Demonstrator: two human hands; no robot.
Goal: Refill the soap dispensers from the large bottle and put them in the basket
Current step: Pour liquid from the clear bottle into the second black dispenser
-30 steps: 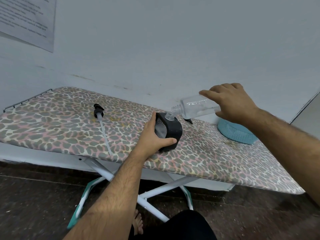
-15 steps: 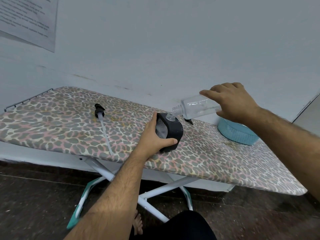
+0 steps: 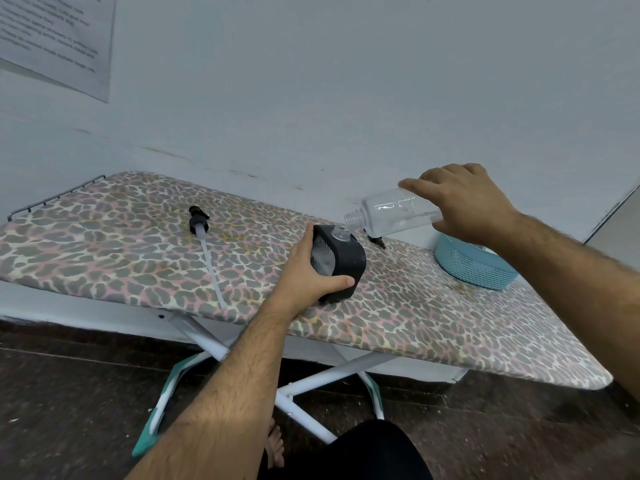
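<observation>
A black soap dispenser (image 3: pixel 343 261) with a clear open neck stands on the leopard-print ironing board (image 3: pixel 121 258). My left hand (image 3: pixel 308 275) grips its near side. My right hand (image 3: pixel 464 202) holds a large clear bottle (image 3: pixel 391 216) tipped on its side, its open mouth just above and right of the dispenser's neck. The turquoise basket (image 3: pixel 474 268) sits on the board below my right wrist, partly hidden by it. A black pump head with a long clear tube (image 3: pixel 204 244) lies on the board to the left.
A small black part (image 3: pixel 377 241) lies on the board behind the dispenser. The board stands against a white wall, with a wire rack end (image 3: pixel 52 197) at far left. White and teal legs (image 3: pixel 304 386) and my bare foot (image 3: pixel 275 445) are on the dark floor.
The tipped bottle stays over the dispenser neck; its mouth has edged slightly closer. Both hands keep their holds.
</observation>
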